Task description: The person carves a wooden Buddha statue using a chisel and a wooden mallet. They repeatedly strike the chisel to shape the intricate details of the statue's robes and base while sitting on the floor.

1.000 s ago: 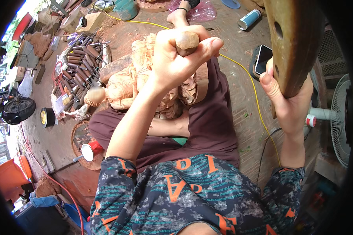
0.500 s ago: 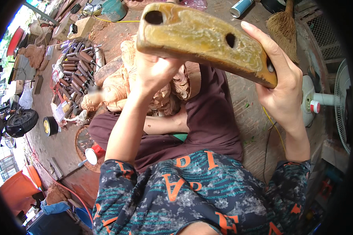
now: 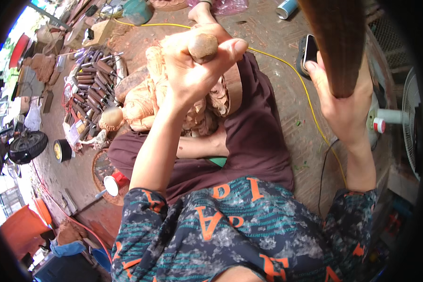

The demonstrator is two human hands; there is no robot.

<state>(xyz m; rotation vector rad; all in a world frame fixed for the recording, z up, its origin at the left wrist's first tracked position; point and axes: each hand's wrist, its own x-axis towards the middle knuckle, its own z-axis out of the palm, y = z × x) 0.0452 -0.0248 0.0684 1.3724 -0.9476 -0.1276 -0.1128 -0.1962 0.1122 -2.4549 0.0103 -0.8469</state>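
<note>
Two hands busy, left hand (image 3: 192, 70) fingers clamped on chisel handle (image 3: 202, 46), right hand (image 3: 345, 101) gripping wooden mallet (image 3: 340, 42).

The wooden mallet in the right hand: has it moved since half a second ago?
Yes. The wooden mallet has swung from lying across above the carving to upright on the right, near the fan.

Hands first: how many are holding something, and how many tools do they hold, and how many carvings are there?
Hands holding something: 2, left hand and right hand
Chisel: 1
Wooden mallet: 1
Wood carving: 1
Total: 5
</note>
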